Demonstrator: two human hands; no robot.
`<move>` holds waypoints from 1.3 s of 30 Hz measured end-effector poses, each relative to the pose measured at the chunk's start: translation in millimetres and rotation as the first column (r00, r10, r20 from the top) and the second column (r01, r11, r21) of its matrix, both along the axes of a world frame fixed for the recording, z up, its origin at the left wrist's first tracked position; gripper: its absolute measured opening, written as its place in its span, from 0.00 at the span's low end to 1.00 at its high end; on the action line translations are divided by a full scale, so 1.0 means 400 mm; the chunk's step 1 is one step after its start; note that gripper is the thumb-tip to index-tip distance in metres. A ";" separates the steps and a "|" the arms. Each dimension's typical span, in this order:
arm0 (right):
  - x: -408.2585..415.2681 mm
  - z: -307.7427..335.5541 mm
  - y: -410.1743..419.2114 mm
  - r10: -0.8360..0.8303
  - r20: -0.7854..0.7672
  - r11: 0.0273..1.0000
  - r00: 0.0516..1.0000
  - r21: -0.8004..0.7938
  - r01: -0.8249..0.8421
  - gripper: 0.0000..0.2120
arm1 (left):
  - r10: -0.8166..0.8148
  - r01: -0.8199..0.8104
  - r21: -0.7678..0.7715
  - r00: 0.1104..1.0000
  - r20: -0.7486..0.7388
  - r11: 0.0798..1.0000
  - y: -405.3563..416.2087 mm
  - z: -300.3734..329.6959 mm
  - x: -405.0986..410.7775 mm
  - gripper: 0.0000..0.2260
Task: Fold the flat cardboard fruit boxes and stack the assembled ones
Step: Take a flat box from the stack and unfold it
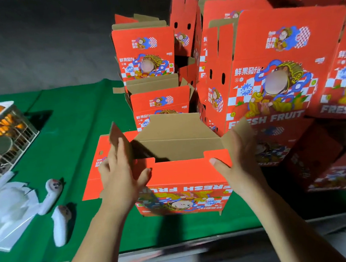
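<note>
Red cardboard fruit box [183, 184], half-assembled, standing open-topped on the green table cover [79, 118] near its front edge; brown inside, near face printed with a cartoon figure and "FRESH FRUIT" upside down to the wearer, top flaps raised. Left hand [119, 177] clasps the box's left corner, thumb on the red front, fingers against the upright side flap; right hand [236, 163] holds the right corner likewise, its fingertips probably behind the flap. Assembled boxes [267, 70] stacked behind and right; wire basket of oranges [3, 133] far left.
</note>
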State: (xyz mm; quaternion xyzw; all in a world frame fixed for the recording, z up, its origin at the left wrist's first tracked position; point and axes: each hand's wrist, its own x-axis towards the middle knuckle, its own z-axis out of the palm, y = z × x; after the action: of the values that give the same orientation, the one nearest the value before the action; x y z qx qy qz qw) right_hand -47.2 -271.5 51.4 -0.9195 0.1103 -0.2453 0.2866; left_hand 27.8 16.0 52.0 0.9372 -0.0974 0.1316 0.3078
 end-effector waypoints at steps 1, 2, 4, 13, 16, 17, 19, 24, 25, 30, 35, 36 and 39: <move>-0.002 0.001 0.019 0.054 0.032 0.998 0.998 -0.020 -0.054 0.39 | -0.071 0.069 0.030 0.995 0.064 0.997 -0.003 -0.004 -0.002 0.46; -0.006 -0.001 0.042 0.095 0.014 0.995 0.995 -0.022 -0.094 0.43 | -0.137 0.129 0.065 0.982 0.127 0.989 -0.007 -0.009 -0.007 0.42; -0.013 -0.012 0.079 0.106 -0.133 0.991 0.985 -0.070 -0.116 0.41 | -0.235 0.221 0.086 0.950 0.206 0.971 -0.010 -0.018 -0.021 0.31; -0.013 -0.022 0.056 0.254 -0.248 0.950 0.935 -0.119 -0.289 0.16 | -0.338 0.341 0.343 0.939 -0.069 0.876 -0.006 0.010 0.019 0.24; -0.022 -0.013 0.044 0.395 -0.139 0.916 0.908 0.135 -0.377 0.12 | -0.225 0.216 0.287 0.974 -0.004 0.933 -0.031 0.016 0.054 0.27; -0.024 -0.013 0.039 0.427 -0.130 0.893 0.895 0.219 -0.394 0.14 | -0.152 0.141 0.214 0.988 0.033 0.967 -0.034 0.016 0.060 0.29; -0.022 -0.017 0.035 0.441 -0.122 0.864 0.889 0.326 -0.383 0.16 | -0.024 0.022 0.046 0.998 0.050 0.999 -0.033 0.016 0.062 0.34; 0.038 -0.018 0.055 0.072 -0.027 0.891 0.997 0.450 -0.052 0.27 | -0.285 0.162 -0.589 0.951 -0.121 0.792 -0.012 -0.011 0.072 0.09; 0.054 -0.016 0.054 0.066 -0.073 0.874 0.995 0.485 -0.022 0.28 | -0.291 0.147 -0.642 0.949 -0.123 0.752 -0.009 -0.013 0.073 0.14; 0.075 -0.019 0.040 0.165 -0.215 0.846 0.962 0.533 -0.026 0.30 | -0.359 0.179 -0.660 0.922 -0.147 0.730 -0.006 -0.027 0.055 0.27; 0.086 -0.006 0.034 0.152 -0.148 0.791 0.977 0.611 -0.031 0.29 | -0.310 0.088 -0.668 0.924 -0.222 0.739 -0.009 -0.022 0.071 0.20; 0.089 -0.002 0.034 0.127 -0.120 0.749 0.985 0.662 -0.016 0.30 | -0.298 0.085 -0.627 0.923 -0.244 0.774 -0.015 -0.024 0.072 0.19; 0.087 -0.013 0.042 0.157 -0.228 0.843 0.961 0.538 -0.010 0.32 | -0.197 0.172 -0.119 0.947 -0.253 0.978 -0.022 -0.044 0.075 0.17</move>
State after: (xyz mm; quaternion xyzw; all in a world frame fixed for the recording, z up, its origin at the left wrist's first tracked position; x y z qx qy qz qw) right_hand -12.6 -254.6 46.0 -0.8321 0.1704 -0.0680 0.5233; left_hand 57.8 7.3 34.6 0.9173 -0.1367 -0.0188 0.3735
